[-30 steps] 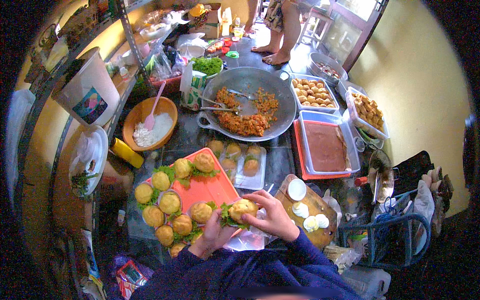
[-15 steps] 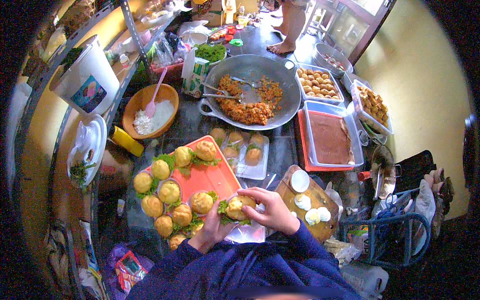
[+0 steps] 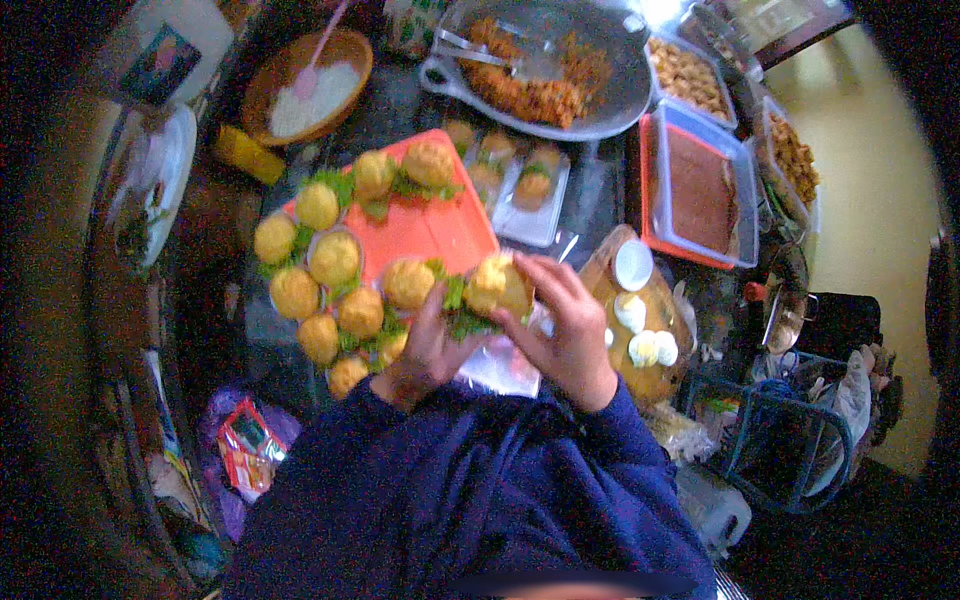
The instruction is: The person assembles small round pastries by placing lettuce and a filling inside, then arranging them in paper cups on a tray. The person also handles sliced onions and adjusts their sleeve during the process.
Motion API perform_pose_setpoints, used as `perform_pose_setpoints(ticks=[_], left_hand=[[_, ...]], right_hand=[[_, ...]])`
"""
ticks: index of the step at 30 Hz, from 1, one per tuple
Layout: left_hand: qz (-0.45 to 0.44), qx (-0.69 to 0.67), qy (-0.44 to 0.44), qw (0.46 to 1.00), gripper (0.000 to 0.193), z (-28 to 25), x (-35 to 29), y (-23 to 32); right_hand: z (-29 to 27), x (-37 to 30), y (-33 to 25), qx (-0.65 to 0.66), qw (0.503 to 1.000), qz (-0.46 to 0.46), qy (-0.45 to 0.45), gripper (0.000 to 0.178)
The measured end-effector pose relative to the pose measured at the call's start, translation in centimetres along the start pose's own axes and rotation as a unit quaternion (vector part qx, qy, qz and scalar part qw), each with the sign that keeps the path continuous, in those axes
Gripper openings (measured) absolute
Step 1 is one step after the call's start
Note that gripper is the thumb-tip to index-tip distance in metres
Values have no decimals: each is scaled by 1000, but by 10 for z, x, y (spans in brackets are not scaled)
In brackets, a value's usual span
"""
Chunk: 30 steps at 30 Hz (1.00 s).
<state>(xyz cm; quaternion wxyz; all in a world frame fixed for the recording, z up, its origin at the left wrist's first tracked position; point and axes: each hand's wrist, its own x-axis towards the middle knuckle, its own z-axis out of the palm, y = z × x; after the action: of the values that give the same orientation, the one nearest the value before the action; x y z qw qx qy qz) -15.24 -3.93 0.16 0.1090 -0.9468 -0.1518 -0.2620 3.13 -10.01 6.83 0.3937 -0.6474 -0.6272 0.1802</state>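
Between my two hands is a golden filled bun with green lettuce at its side. My left hand supports it from the left and below. The fingers of my right hand curl round its right side, thumb at the front. Just left of it, an orange tray carries several similar buns with lettuce, some in clear wrappers. Under my hands lies a clear plastic sheet or wrapper. The underside of the held bun is hidden.
A wooden board at the right bears a white cup and egg pieces. Beyond stand a large wok of orange-brown filling, a brown-filled plastic box and a bowl of white food. A blue basket is at the right.
The view has tilted down, so the tray, wok and board appear higher. My hands still hold the bun, and my right fingers have shifted slightly along its right side.
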Motion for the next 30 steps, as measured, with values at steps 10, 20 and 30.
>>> perform_pose_setpoints(ticks=[10,20,30], left_hand=[[-363,-805,110,456,43,-2,9,17],[-523,-747,79,403,49,7,-10,20],[-400,-901,146,-86,59,4,-8,1]], right_hand=[[-6,-5,-3,18,997,64,27,41],[3,1,-3,37,997,67,18,31],[5,-31,-1,127,979,141,71,39]])
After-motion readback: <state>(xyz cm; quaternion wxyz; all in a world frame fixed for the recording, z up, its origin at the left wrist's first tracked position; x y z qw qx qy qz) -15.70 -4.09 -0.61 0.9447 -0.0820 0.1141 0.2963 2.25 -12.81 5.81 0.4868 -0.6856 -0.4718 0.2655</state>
